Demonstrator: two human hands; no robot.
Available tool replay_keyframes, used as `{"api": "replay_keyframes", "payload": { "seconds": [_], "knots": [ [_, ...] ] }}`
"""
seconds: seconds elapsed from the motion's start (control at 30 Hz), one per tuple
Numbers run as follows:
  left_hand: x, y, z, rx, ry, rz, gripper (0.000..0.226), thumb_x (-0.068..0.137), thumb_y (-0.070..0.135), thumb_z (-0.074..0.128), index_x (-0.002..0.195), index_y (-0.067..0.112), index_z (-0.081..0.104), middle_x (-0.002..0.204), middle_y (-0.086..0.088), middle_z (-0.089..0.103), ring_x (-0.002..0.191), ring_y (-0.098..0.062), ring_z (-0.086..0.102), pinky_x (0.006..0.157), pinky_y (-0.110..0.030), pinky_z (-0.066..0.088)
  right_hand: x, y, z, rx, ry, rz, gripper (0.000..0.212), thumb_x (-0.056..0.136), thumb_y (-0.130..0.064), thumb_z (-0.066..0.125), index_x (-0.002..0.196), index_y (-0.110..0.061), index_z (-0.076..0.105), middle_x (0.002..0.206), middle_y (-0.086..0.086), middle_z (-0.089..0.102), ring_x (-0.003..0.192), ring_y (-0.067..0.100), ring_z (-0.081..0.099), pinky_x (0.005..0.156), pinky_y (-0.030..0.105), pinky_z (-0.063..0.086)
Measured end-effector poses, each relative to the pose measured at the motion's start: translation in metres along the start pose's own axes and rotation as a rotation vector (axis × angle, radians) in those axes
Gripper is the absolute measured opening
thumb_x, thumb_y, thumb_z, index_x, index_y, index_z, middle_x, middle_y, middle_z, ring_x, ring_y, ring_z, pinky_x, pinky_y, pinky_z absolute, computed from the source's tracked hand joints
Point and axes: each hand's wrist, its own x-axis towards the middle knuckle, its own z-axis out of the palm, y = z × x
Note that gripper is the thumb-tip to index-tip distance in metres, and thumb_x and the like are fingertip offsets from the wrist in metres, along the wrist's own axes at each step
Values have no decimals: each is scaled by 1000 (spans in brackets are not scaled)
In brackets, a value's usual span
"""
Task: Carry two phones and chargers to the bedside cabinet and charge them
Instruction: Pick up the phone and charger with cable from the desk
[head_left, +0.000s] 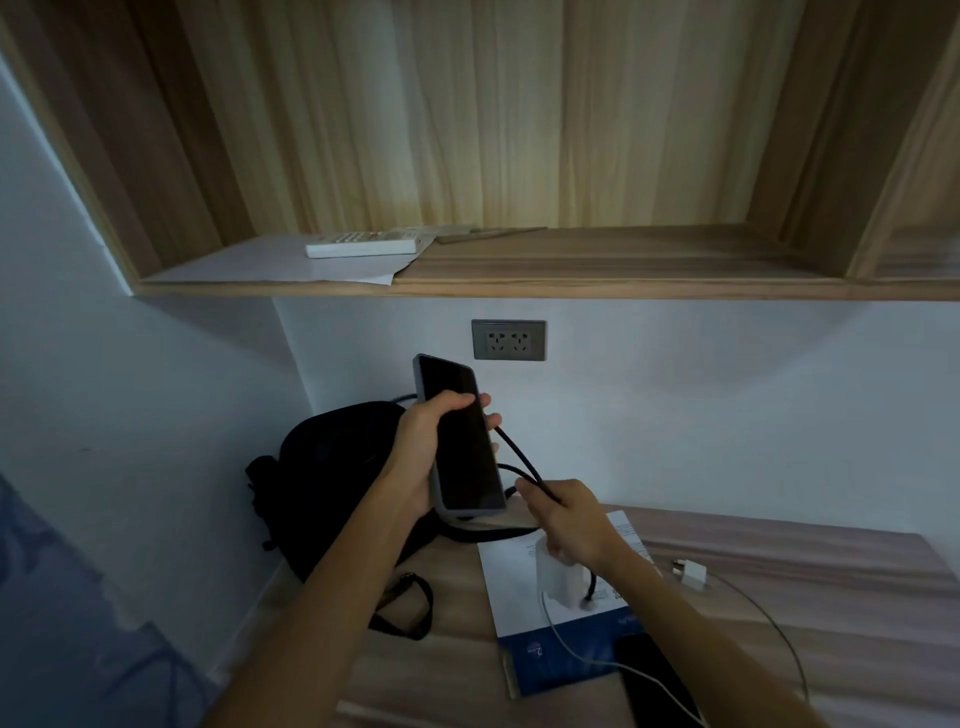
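Note:
My left hand (423, 447) grips a dark phone in a grey case (460, 436), held upright above the bedside cabinet (779, 597). My right hand (566, 514) holds a black cable (519, 457) near the phone's lower edge and also a white charger block (558, 582) under the palm. A second dark phone (654, 680) lies on the cabinet with a white cable (576, 654) running to it. A small white plug (691, 574) with a thin cable lies to the right. A grey double wall socket (508, 340) sits above the phone.
A black backpack (332, 478) leans in the corner on the cabinet's left. A blue-and-white booklet (550, 639) lies under the chargers. Above, a wooden shelf (571, 275) holds a white remote (363, 244) on paper. Blue bedding (62, 623) lies at the lower left.

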Motion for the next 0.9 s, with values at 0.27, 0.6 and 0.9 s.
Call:
{"api": "replay_keyframes", "payload": {
  "seconds": [0.27,0.6,0.9],
  "knots": [
    [8,-12,-22,124,59,-94,46,87,32,71,123,5,63,107,-21,76,97,-31,76,72,-40,58,1,-19,-6,198,67,70,55,92,-61,52,68,-12,58,44,-4,33,35,11,29,38,21,27],
    [28,-23,-22,94,185,-95,49,86,44,70,116,6,69,112,-23,74,79,-31,77,67,-39,61,19,-34,-19,426,326,196,35,99,-37,54,79,-11,62,43,-8,29,35,9,26,39,24,26],
    [52,-9,-11,70,123,-158,52,97,53,48,112,7,66,101,-17,68,73,-28,70,62,-34,53,33,-50,-25,442,239,162,51,103,-37,49,59,-21,28,56,-1,19,44,12,17,43,26,22]
  ]
}}
